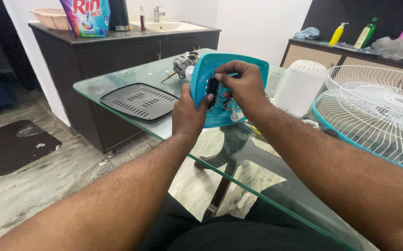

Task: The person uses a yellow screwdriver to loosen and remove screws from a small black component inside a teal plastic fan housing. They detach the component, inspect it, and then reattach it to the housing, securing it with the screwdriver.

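A turquoise plastic fan housing (201, 74) is held up on edge over the glass table (117, 79), its hollow inside facing me. My left hand (190, 114) grips its lower left rim, thumb against the inside. My right hand (243, 86) curls over the top edge, with its fingertips pinching a small black part (212, 87) mounted inside the housing. Thin wires and a white piece show in the housing just below my right hand.
A black vented plate (138, 100) lies on the table's left. A fan motor (184, 64) sits behind the housing, a white cylindrical cover (300, 86) to its right, and a wire fan guard (373, 111) at far right. A dark counter with a sink stands behind.
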